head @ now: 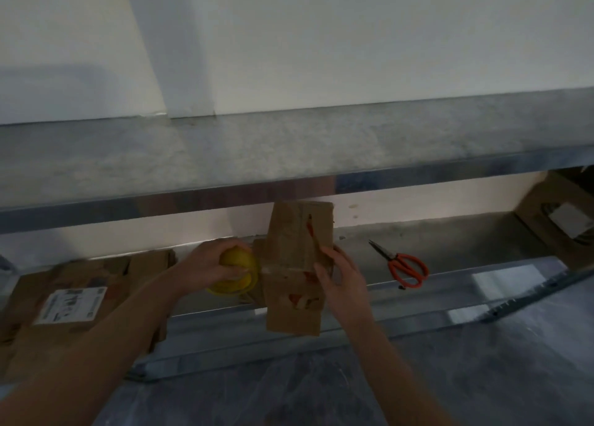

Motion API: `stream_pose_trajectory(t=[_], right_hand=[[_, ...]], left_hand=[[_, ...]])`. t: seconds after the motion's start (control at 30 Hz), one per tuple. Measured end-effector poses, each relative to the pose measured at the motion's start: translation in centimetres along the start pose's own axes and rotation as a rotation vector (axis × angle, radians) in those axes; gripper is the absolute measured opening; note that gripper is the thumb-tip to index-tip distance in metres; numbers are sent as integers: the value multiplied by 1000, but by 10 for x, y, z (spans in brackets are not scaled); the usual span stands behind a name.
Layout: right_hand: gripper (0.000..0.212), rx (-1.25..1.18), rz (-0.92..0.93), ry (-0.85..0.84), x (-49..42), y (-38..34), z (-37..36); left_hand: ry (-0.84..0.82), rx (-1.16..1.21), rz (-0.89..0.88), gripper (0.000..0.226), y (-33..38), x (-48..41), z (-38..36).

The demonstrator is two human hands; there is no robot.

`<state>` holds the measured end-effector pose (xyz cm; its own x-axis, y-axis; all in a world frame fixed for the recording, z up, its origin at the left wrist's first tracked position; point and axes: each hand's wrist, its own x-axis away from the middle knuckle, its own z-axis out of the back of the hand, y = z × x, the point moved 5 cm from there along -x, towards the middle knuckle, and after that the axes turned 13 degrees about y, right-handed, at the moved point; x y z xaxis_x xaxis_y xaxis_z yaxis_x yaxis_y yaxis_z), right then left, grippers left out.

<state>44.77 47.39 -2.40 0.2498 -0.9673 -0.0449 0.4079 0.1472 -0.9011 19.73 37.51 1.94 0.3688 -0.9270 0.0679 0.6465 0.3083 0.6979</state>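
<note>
While your right hand (338,276) clamps the right edge of the brown cardboard box (297,239) on the grey metal shelf (450,248), long axis pointing away, your left hand (210,264) grips the yellow tape roll (239,276) touching its left side.

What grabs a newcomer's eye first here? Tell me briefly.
The brown cardboard box stands out, centre on the metal shelf, held by the right hand while the left hand grips a round yellow plastic tape dispenser against its left side. Orange-handled scissors lie on the shelf to the right.
</note>
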Motion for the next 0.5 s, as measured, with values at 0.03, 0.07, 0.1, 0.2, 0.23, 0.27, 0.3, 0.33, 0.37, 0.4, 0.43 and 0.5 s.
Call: stream_pose_trajectory(t=[0.03,0.07,0.1,0.2,0.23,0.27,0.3,0.33,0.37,0.4,0.43,0.5], right_hand=[[38,-31,-36,9,-1,0,-2],[37,-55,-52,11,0,-1,-3],[37,-64,-53,6,2,-1,-4],[37,-100,-69,28,9,0,-9],[36,-133,-89,42,10,0,-11],[36,-171,-113,49,11,1,-12],[36,-206,-129,56,12,1,-14],[36,-237,-137,66,12,0,-14],[36,-267,-144,78,14,0,-16],[37,-302,-157,89,16,0,-17],[37,-328,-168,100,17,1,-18],[36,-323,-176,128,17,3,-19]], left_hand=[[21,23,17,38,-1,4,8],[42,46,30,37,-2,7,17],[53,72,40,37,-3,9,24],[20,145,31,42,-6,13,30],[11,149,20,44,-10,14,29],[12,127,8,44,-14,14,29],[27,43,-31,39,-19,14,31],[34,-94,-93,34,-25,12,31],[49,-281,-176,32,-31,10,30],[69,-466,-263,32,-36,7,28],[90,-547,-326,33,-39,5,25],[79,-409,-311,33,-43,-1,21]])
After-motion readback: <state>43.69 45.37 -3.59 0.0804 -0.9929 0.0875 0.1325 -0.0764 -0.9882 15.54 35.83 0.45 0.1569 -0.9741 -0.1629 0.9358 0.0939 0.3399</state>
